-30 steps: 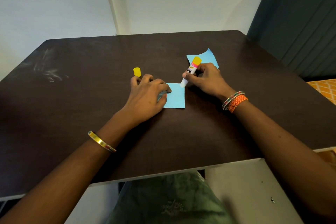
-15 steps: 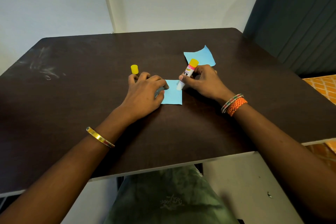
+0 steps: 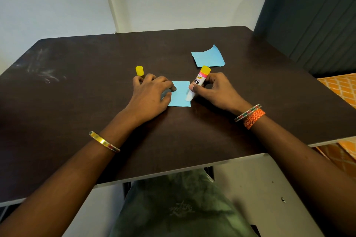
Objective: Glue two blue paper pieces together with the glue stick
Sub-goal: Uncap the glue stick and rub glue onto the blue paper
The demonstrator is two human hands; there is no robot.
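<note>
From the head view we look down on a dark table (image 3: 77, 102) with both our arms reaching over it. Our left hand (image 3: 150, 96) lies palm down, fingers loosely spread, its fingertips (image 3: 172, 88) pressing the left edge of a small blue paper (image 3: 180, 95) flat to the table. Just beyond the left hand's far fingers a yellow cap (image 3: 139, 70) stands upright, close to the fingertips there; we cannot tell if they touch it.

Our right hand (image 3: 215, 90) pinches the glue stick (image 3: 197, 83) between thumb and fingers around its middle. The stick tilts, its yellow end up and away from us, its white tip down on the right edge of the paper, just left of the right thumb. So the paper sits between our two hands, held by the left and touched by the stick from the right.

A second blue paper (image 3: 209, 56) lies beyond the right hand, apart from it, one corner curled up off the table.

A gold bangle (image 3: 104, 141) circles the left forearm; an orange band (image 3: 254, 118) and a thin bangle sit on the right wrist.
</note>
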